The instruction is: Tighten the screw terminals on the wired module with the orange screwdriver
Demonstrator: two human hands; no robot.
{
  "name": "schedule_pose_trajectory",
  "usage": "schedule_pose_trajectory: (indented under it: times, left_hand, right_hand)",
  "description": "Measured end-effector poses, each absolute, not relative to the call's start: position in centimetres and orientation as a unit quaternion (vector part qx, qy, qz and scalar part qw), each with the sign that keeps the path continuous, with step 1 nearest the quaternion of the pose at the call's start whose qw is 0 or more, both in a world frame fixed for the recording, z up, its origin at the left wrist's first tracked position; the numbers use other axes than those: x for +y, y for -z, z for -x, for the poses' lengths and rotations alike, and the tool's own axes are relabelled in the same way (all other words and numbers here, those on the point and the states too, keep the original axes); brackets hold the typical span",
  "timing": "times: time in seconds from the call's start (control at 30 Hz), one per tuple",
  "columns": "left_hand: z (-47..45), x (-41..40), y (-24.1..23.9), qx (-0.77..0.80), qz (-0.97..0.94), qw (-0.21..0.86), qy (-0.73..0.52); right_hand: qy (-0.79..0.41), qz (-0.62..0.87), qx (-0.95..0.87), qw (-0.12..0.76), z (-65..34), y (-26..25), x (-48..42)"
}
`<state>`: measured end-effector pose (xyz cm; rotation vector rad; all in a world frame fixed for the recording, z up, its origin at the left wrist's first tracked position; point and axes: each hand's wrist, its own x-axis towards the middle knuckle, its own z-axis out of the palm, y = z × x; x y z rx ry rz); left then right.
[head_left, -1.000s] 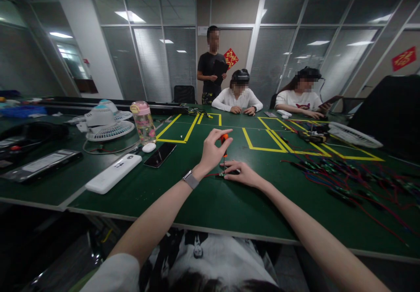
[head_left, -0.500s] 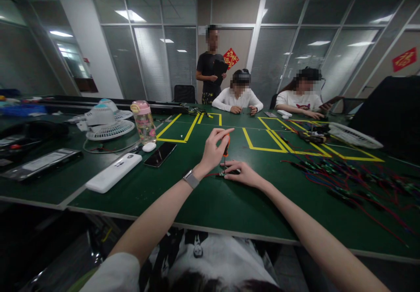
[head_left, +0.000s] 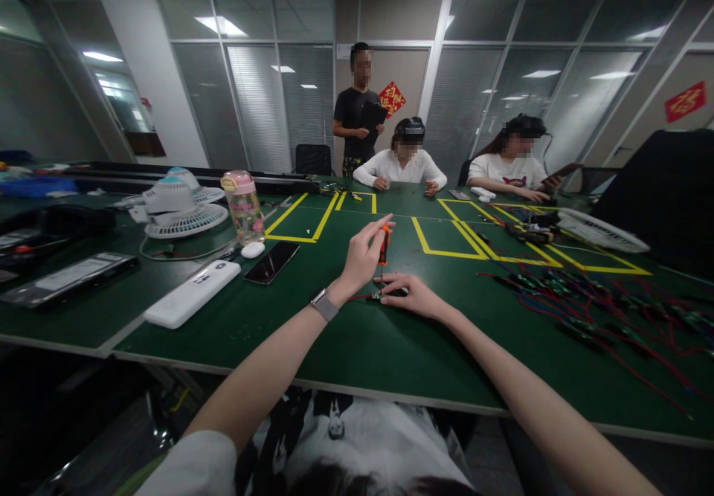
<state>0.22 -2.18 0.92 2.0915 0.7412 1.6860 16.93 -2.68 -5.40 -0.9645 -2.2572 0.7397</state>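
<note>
My left hand [head_left: 360,256], with a watch [head_left: 323,305] at the wrist, is closed on an orange-and-black screwdriver [head_left: 384,249]. The screwdriver stands nearly upright, and its shaft points down at a small circuit board [head_left: 376,297] lying on the green table [head_left: 335,347]. A red wire [head_left: 360,297] runs left from the board. Low on the table, my right hand [head_left: 418,295] pinches the board's right side with its fingertips. Something dark shows beneath its fingers, partly hidden.
Left of my hands lie a phone [head_left: 272,262], a white power bank [head_left: 193,294], a bottle [head_left: 245,210] and a fan [head_left: 187,210]. Wired boards [head_left: 602,299] pile up at right. Yellow tape [head_left: 451,253] marks the table. Two people sit opposite; another person [head_left: 357,117] stands behind.
The fingers of my left hand have shifted around the screwdriver handle, leaving more of it showing. My right hand stays in place on the board. A seated person's hand opposite has moved slightly left.
</note>
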Motion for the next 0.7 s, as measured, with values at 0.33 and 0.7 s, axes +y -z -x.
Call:
schedule_pose_trajectory:
  times: [0.33,0.7]
  left_hand:
    - [-0.25,-2.10,-0.82,0.262,-0.741,0.173,-0.593]
    - [-0.28,-2.46,-0.97,0.269,-0.751,0.152,-0.583]
  right_hand:
    - [-0.270,0.353,-0.848,0.289,-17.00,5.78,-2.41]
    - [-0.279,0.365,-0.843,0.281,-16.89,5.46,-2.63]
